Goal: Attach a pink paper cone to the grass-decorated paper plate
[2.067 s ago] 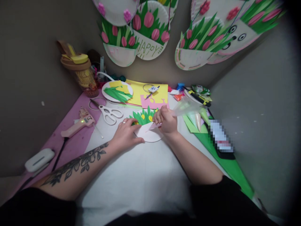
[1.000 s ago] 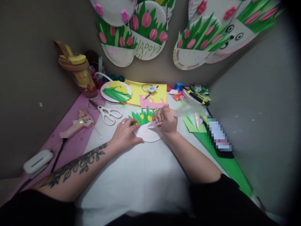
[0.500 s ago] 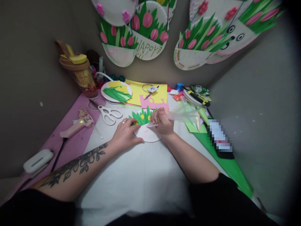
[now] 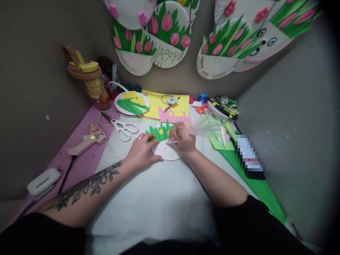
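A white paper plate craft (image 4: pixel 168 153) lies in front of me, with green paper leaves (image 4: pixel 162 131) and small yellow pieces along its far side. My left hand (image 4: pixel 145 148) rests on its left edge, fingers spread, thumb along the near rim. In my right hand (image 4: pixel 185 138) is a clear piping bag (image 4: pixel 203 126), gripped in a fist. Its pale pink tip (image 4: pixel 171 141) points left and meets, or nearly meets, the plate's white front. A short faint mark shows on that white part. The bag's loose plastic end trails to the right.
White scissors (image 4: pixel 124 129) and a pink glue gun (image 4: pixel 89 141) with a lit light lie on the left. Behind are an oval plate (image 4: pixel 118 106) with green strips and yellow paper (image 4: pixel 152 102). More piping bags (image 4: pixel 223 136) and a phone (image 4: pixel 249 156) lie right. Tulip plate crafts (image 4: pixel 170 53) hang on the wall.
The right hand and piping bag have shifted very slightly to the left. The left hand and the plate look the same.
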Action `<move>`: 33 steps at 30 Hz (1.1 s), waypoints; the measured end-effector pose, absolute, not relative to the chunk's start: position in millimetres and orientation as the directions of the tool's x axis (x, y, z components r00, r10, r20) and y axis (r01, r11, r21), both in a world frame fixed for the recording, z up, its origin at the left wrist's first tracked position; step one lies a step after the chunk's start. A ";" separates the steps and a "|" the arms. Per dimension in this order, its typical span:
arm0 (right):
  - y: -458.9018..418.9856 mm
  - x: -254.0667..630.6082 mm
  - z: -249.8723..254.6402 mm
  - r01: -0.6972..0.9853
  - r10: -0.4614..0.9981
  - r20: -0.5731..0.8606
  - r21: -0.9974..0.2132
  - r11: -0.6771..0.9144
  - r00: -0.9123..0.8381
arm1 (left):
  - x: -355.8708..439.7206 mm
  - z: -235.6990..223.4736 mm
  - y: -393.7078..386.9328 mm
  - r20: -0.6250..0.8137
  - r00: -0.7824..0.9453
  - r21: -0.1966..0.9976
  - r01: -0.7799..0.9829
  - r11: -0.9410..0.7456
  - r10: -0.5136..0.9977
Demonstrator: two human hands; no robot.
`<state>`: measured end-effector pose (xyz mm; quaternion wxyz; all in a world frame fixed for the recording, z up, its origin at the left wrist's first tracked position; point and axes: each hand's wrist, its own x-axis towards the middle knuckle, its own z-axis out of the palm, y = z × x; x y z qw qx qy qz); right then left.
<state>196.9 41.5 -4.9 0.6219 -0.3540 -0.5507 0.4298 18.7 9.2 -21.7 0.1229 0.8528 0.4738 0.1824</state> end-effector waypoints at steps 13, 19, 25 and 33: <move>40.4 198.5 -4.6 -0.124 0.937 0.348 -0.931 0.345 -0.008 | 18.9 -20.6 9.3 0.181 0.479 0.403 0.761 -0.509 0.859; 39.5 198.9 -4.2 -0.119 0.944 0.330 -0.937 0.328 0.005 | 18.4 -20.7 9.2 0.189 0.481 0.399 0.759 -0.515 0.856; 37.9 199.7 -2.0 -0.102 0.948 0.318 -0.943 0.316 -0.003 | 18.1 -20.7 8.8 0.193 0.484 0.394 0.758 -0.519 0.853; 36.3 199.9 1.1 -0.164 0.946 0.324 -0.934 0.317 -0.017 | 19.0 -20.8 9.4 0.186 0.478 0.414 0.754 -0.509 0.859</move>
